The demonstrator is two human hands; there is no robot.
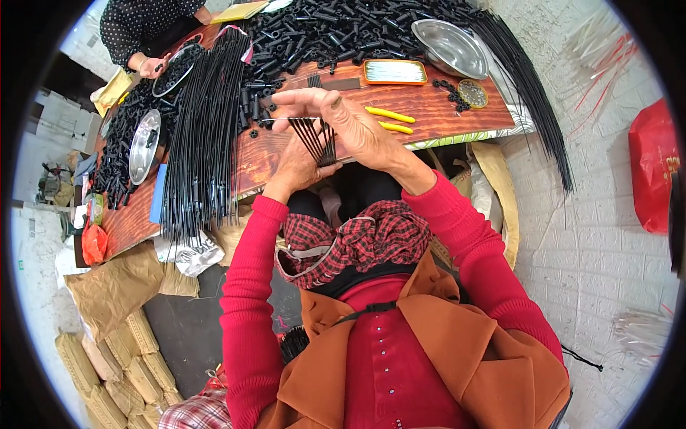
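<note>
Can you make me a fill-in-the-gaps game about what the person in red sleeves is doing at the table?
1. Both hands, the left hand and the right hand, hold a small bunch of thin ____ rods.
2. The two sticks beside the right hand are ____.
3. The table top is made of ____.
4. The round dish at the far side is shiny ____.

Missing words: black; yellow; wood; metal

Both hands' grip, left hand (299, 166) and right hand (354, 125), around thin black rods (318, 139) above wooden table (429, 107).

Black rods (318, 139), red-checked scarf (357, 239)
</note>
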